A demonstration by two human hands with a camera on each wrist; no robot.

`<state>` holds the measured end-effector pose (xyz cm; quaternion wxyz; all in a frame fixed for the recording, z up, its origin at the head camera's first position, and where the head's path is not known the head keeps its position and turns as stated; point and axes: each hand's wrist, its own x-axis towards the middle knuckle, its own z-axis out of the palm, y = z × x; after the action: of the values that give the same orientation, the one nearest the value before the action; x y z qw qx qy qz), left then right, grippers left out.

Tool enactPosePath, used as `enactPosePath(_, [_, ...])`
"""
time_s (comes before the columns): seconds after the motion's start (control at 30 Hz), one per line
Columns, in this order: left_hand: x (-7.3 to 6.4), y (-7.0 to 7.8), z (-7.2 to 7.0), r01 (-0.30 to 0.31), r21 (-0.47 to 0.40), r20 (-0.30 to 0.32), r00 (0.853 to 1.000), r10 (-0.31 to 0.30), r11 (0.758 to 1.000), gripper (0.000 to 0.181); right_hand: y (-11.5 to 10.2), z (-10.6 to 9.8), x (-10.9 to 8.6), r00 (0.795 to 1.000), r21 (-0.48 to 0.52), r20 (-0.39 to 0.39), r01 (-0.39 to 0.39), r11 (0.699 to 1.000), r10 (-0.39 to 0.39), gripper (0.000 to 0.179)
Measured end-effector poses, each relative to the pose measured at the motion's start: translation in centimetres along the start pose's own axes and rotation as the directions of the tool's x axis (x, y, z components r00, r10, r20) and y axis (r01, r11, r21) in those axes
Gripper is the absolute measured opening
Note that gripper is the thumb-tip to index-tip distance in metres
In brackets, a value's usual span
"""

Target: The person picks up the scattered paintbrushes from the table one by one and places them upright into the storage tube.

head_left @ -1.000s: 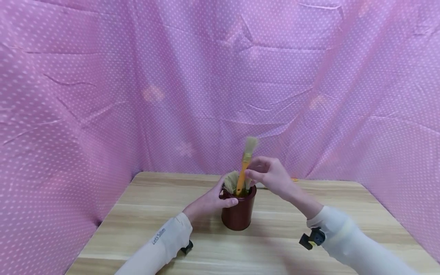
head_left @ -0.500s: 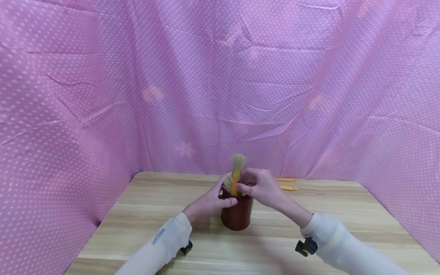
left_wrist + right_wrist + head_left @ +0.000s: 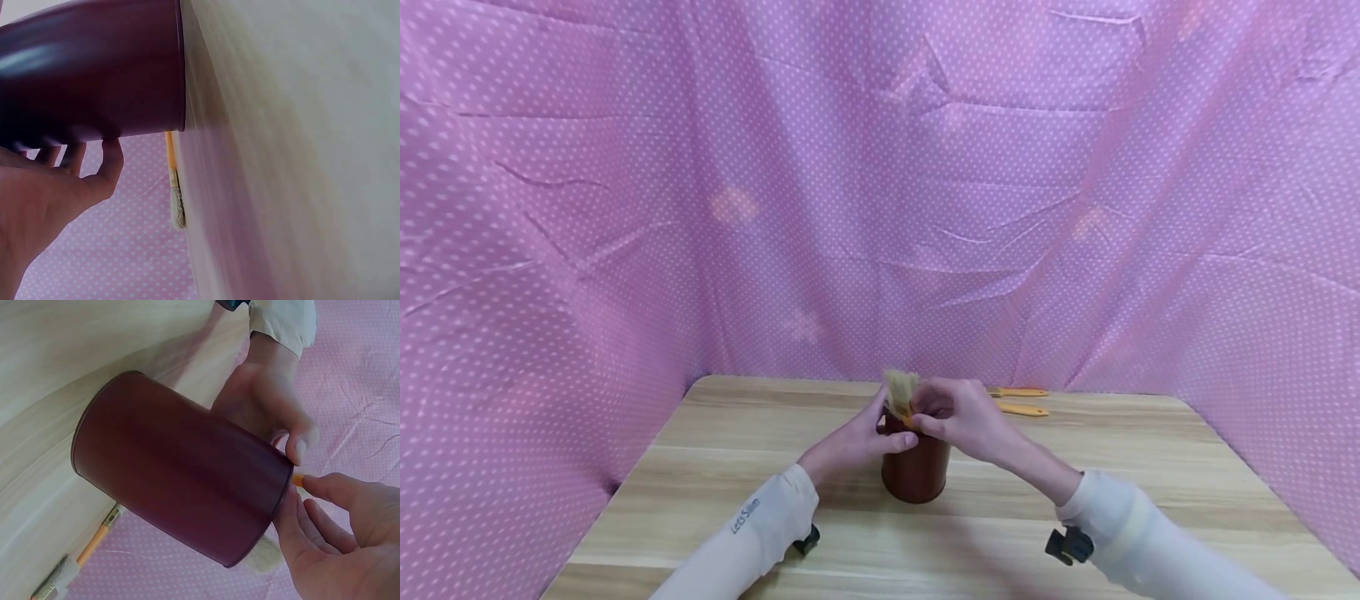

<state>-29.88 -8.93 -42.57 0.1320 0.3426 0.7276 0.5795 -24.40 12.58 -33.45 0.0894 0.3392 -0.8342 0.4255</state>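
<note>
A dark red cylindrical pot [image 3: 916, 475] stands upright on the table. My left hand [image 3: 859, 440] grips it near the rim from the left, thumb in front; in the left wrist view, the fingers of this hand [image 3: 47, 203] curl against the pot's side. Over the mouth, my right hand [image 3: 966, 423] pinches the orange handle [image 3: 298, 480] of a paintbrush, its lower part down inside the pot. Pale bristles [image 3: 901, 388] point up at the rim. More bristles [image 3: 264, 555] stick out of the pot in the right wrist view. The pot's inside is hidden.
Two more paintbrushes with orange handles lie behind the pot to the right, one [image 3: 1022, 392] near the back edge and one [image 3: 1024, 410] closer. The wooden table [image 3: 715, 467] is surrounded by a pink dotted curtain [image 3: 820, 183].
My right hand has moved down and left, lowering the paintbrush into the pot until mostly its bristles show above the rim. My left hand has stayed on the pot.
</note>
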Motion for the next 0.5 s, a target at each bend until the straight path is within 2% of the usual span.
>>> enactPosePath(0.2, [0.1,0.1,0.2,0.004,0.046,-0.019,1.0,-0.003,0.999,0.084,-0.4,-1.3,-0.6,1.0,-0.013,0.011,0.002,1.0,-0.001,0.03])
enactPosePath(0.33, [-0.1,0.2,0.3,0.003,0.056,-0.029,1.0,-0.001,0.998,0.086,-0.6,-2.7,-0.6,1.0,-0.028,0.006,-0.005,1.0,0.005,0.029])
enactPosePath(0.4, [-0.2,0.3,0.3,0.011,0.063,-0.035,0.999,-0.008,0.998,0.087,-0.4,-3.6,-0.4,0.999,-0.018,-0.009,-0.037,0.999,0.037,0.028])
enactPosePath(0.5, [-0.3,0.3,0.4,0.013,0.076,-0.044,0.999,-0.01,0.997,0.088,0.4,-5.3,-0.1,0.991,0.063,-0.033,-0.129,0.99,0.131,0.029])
